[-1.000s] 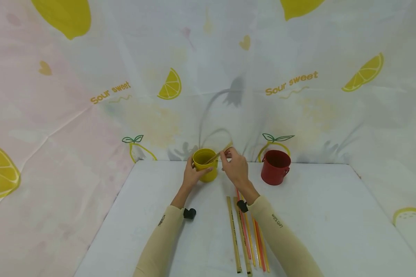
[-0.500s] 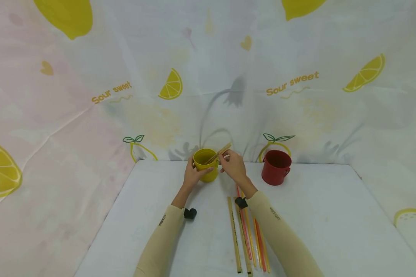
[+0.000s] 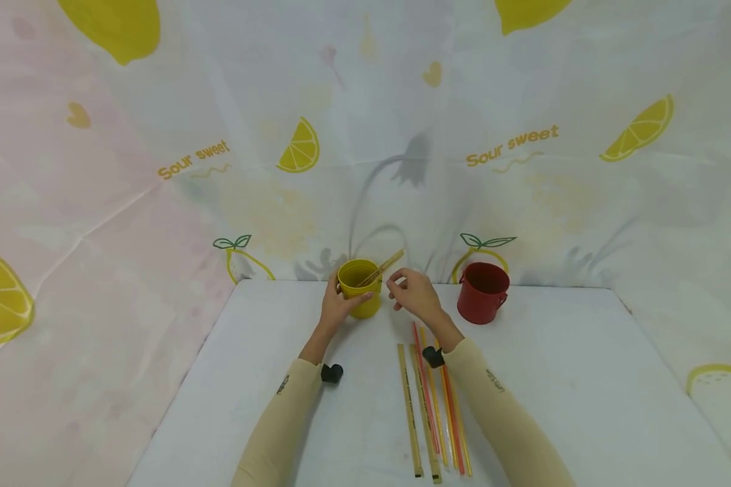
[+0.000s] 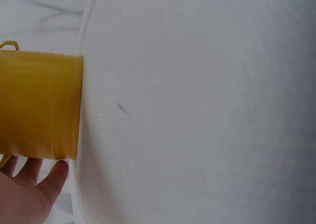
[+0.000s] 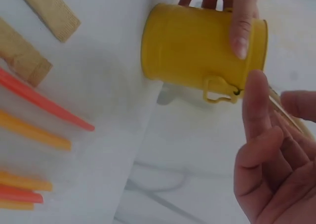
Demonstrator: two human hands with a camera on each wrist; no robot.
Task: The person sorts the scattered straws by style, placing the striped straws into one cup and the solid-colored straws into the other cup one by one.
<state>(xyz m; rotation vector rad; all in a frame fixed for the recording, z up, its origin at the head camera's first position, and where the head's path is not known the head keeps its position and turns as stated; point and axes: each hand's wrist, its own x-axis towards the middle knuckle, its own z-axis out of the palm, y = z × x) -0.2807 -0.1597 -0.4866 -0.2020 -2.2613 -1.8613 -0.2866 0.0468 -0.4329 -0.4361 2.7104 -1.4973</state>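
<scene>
A small yellow bucket stands upright at the table's back edge. My left hand grips it from the left, its thumb across the front in the head view. In the left wrist view, fingers of that hand lie along the bucket's side. One long tan paper packet with dark printing leans inside the bucket, its upper end sticking out over the right rim. Just right of the rim is my right hand, holding nothing. Its thumb and index finger are apart in the right wrist view, its other fingers bent.
To the right stands a red bucket with small side handles. Two more tan packets lie lengthwise on the white table, beside several thin red and orange sticks partly under the right forearm. A printed cloth backdrop rises behind the table.
My right hand has let go of the tan packet and drawn slightly away to the right. The packet now rests in the yellow bucket by itself. My left hand stays on the bucket.
</scene>
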